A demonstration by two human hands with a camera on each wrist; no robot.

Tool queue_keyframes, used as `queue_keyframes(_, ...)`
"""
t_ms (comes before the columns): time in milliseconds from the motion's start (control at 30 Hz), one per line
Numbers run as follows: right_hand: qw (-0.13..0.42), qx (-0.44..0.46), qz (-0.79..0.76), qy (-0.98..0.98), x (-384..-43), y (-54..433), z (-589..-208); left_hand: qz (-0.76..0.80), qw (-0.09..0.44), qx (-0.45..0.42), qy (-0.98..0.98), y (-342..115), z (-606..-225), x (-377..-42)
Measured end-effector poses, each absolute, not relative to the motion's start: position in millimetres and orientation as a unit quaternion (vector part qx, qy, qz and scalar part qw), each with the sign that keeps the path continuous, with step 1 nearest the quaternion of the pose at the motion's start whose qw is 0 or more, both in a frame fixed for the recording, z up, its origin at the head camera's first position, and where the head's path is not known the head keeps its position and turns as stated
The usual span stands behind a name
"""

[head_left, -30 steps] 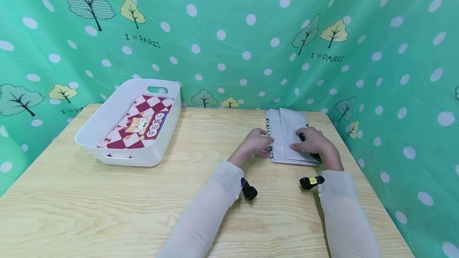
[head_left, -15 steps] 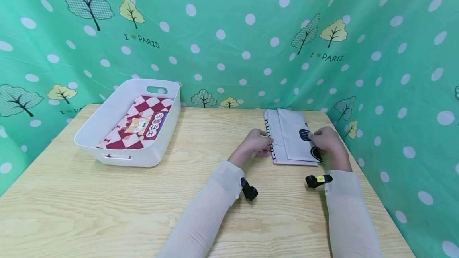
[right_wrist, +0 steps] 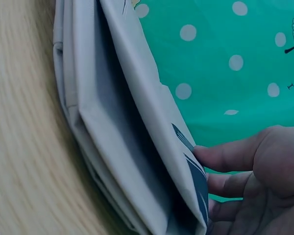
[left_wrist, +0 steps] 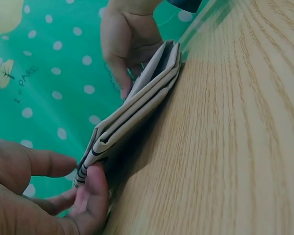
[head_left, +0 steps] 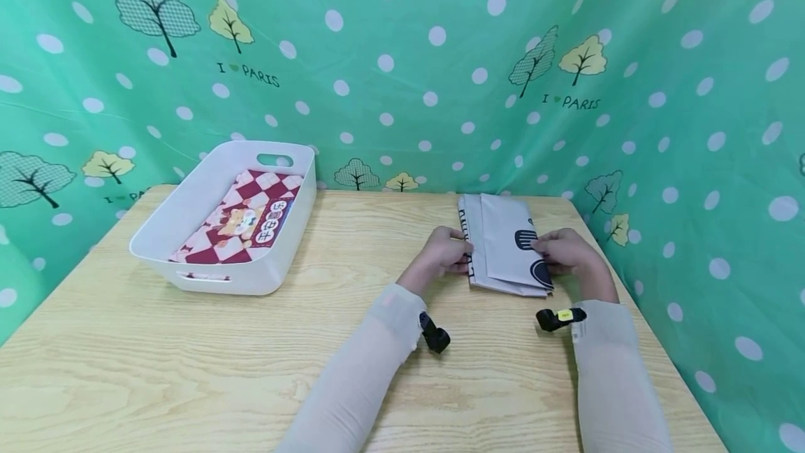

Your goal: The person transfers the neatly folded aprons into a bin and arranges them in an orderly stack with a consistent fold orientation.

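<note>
A folded light-grey cloth (head_left: 503, 247) with black utensil-like prints is at the right of the table. My left hand (head_left: 445, 252) grips its left edge, thumb above and fingers curled under, as the left wrist view shows. On the opposite edge my right hand (head_left: 569, 256) pinches the cloth, its thumb on the printed face. Several stacked layers (left_wrist: 137, 105) face the left wrist camera, and a gap opens between the folds (right_wrist: 132, 117) in the right wrist view. The cloth looks slightly raised off the table along its near side. Some fingertips are hidden behind it.
At the left stands a white plastic basket (head_left: 292, 243) with handle holes. A red-and-white checkered folded item (head_left: 242, 219) with a cartoon dog lies inside. A green dotted curtain (head_left: 402, 75) hangs behind and right of the wooden table (head_left: 189, 369).
My right hand has slid from the top of the cloth to its right edge. The cloth has shifted slightly left and toward me, with its near side now lifted. The basket stays put.
</note>
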State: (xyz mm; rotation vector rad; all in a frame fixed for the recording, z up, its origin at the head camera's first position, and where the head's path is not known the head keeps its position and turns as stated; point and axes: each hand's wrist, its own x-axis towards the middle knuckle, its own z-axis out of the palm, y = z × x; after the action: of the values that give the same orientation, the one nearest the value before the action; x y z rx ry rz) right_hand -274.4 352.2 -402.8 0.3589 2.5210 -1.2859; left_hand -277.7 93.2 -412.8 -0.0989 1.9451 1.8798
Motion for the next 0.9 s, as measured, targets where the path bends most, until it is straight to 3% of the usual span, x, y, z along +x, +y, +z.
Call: queue_keyframes(900,0.147,0.085,-0.535,0.827,-282,339,-409,0.654,0.176,-0.043,0.734,86,-410,-277)
